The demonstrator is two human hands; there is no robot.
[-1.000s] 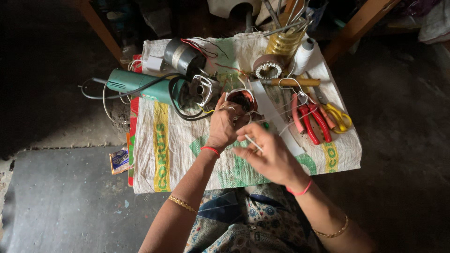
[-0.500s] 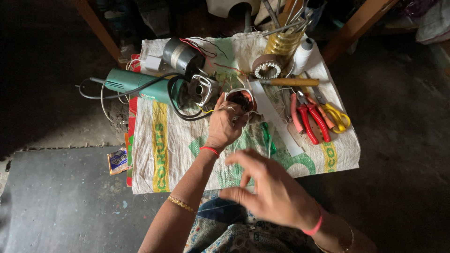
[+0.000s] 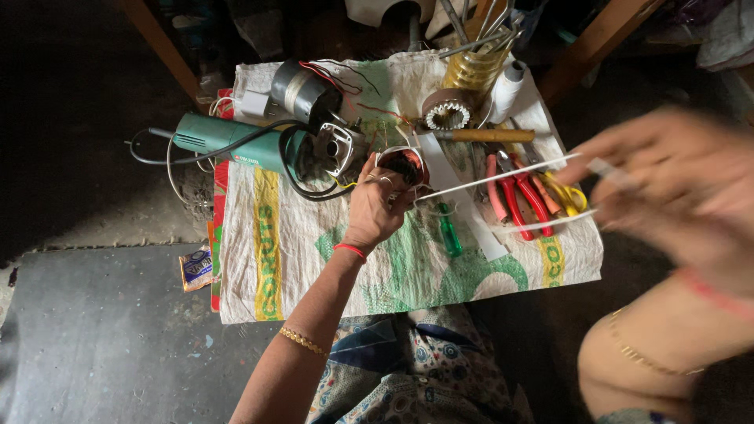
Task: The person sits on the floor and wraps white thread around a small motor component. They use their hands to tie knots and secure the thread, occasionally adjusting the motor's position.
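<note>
My left hand (image 3: 377, 206) grips a small round motor winding (image 3: 404, 163) with copper coil and red wires, held just above a white woven sack (image 3: 314, 259) spread on the floor. My right hand (image 3: 675, 184), blurred, is raised close to the camera at the right and pinches thin white strips (image 3: 503, 177) that stretch from the winding across to it. A green-handled screwdriver (image 3: 450, 235) lies on the sack just right of my left hand.
A green angle grinder (image 3: 228, 137) with black cord and a grey motor part (image 3: 302, 90) lie at the sack's top left. Red and yellow pliers (image 3: 534, 196), a wooden-handled tool (image 3: 479, 135), a toothed ring (image 3: 446, 114), a white spool (image 3: 506, 90) and a jar of tools (image 3: 475, 67) sit at the right.
My right hand has left the winding, pulled back toward me, then swung up to the right, drawing the white strips out from the winding. My left hand stays on the winding.
</note>
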